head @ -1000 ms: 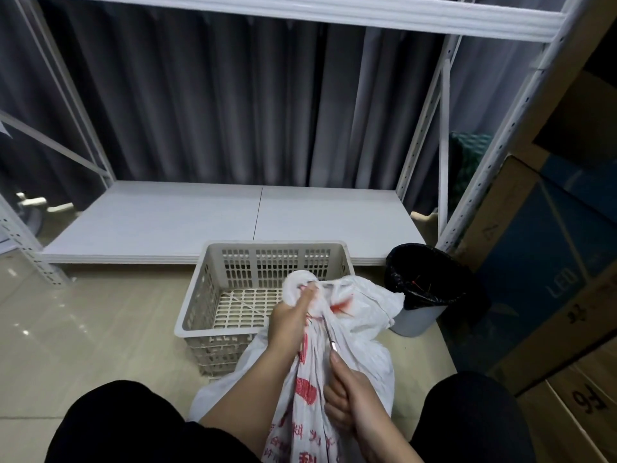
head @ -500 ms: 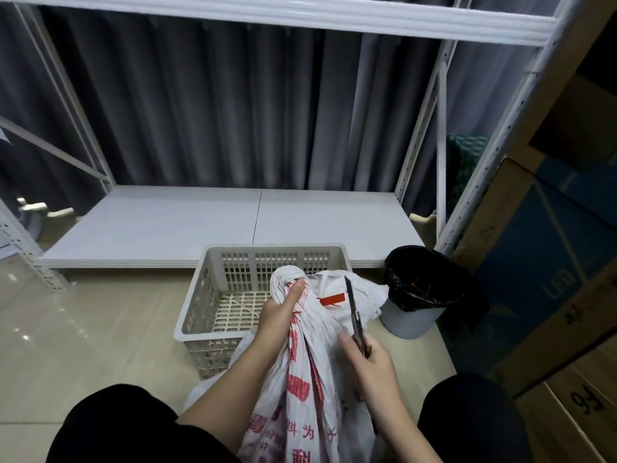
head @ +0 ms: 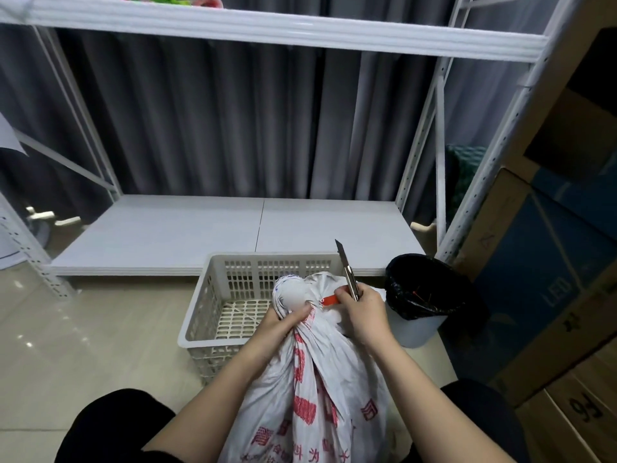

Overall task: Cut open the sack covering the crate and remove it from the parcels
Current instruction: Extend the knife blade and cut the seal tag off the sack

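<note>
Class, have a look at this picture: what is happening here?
A person sits on the floor with a white sack printed in red between the knees. The left hand grips its bunched neck below the knot, while the right hand holds a utility knife, blade up, clear of the sack. A white crate stands behind it.

Knotted white sack, red-printed, upright

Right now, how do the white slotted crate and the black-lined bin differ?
The white slotted plastic crate is rectangular, with perforated walls and floor; the round white bin with a black liner has solid walls. The crate looks wider, the bin narrower. Both stand upright and open-topped on the floor.
</note>
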The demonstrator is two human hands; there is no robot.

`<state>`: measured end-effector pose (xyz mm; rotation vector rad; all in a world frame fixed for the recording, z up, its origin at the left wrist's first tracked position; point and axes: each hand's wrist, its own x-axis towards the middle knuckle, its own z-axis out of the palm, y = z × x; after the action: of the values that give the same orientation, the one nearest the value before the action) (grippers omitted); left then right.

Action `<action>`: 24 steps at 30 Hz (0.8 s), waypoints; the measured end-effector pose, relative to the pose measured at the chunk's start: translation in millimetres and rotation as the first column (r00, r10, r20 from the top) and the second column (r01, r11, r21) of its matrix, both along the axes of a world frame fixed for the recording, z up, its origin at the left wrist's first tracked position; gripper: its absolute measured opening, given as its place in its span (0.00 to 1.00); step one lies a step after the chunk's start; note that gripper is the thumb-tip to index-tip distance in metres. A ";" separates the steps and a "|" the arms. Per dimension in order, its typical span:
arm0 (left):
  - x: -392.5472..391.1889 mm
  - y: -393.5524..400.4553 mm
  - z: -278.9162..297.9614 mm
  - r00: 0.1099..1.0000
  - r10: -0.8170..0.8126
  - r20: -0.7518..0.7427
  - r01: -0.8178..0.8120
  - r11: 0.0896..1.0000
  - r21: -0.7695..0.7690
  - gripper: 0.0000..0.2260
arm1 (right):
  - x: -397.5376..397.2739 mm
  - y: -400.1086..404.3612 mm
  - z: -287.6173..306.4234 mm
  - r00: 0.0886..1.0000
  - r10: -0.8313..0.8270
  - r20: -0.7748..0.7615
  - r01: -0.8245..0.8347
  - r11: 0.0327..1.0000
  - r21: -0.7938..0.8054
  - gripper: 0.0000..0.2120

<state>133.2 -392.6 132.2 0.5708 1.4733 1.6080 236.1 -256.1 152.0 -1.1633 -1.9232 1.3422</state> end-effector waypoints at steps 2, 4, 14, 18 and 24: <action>-4.0 -2.6 4.7 0.999 -0.037 -0.033 0.038 0.999 0.018 0.34 | -3.8 3.7 6.3 1.000 0.003 -0.020 -0.002 0.999 0.048 0.06; -3.7 -4.4 12.0 0.997 -0.051 -0.065 0.054 0.997 0.049 0.31 | -11.2 7.0 11.4 1.000 -0.003 -0.007 0.004 0.995 0.096 0.06; -30.3 1.8 43.4 0.937 0.009 -0.348 -0.039 0.996 -0.079 0.15 | -46.1 3.4 50.8 0.948 -0.042 -0.314 0.079 0.991 0.106 0.01; -34.5 8.9 54.2 0.829 0.176 -0.531 -0.191 0.981 0.027 0.05 | -48.9 6.7 60.4 0.948 -0.063 -0.313 0.108 0.986 0.129 0.04; -40.2 37.7 92.0 0.878 0.157 -0.453 -0.175 0.985 0.002 0.07 | -29.8 26.5 66.8 0.937 -0.075 -0.341 0.114 0.989 0.095 0.04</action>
<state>93.1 -354.9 224.3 0.8588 1.9377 1.6419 206.2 -229.6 218.8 -0.8925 -1.6528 1.2690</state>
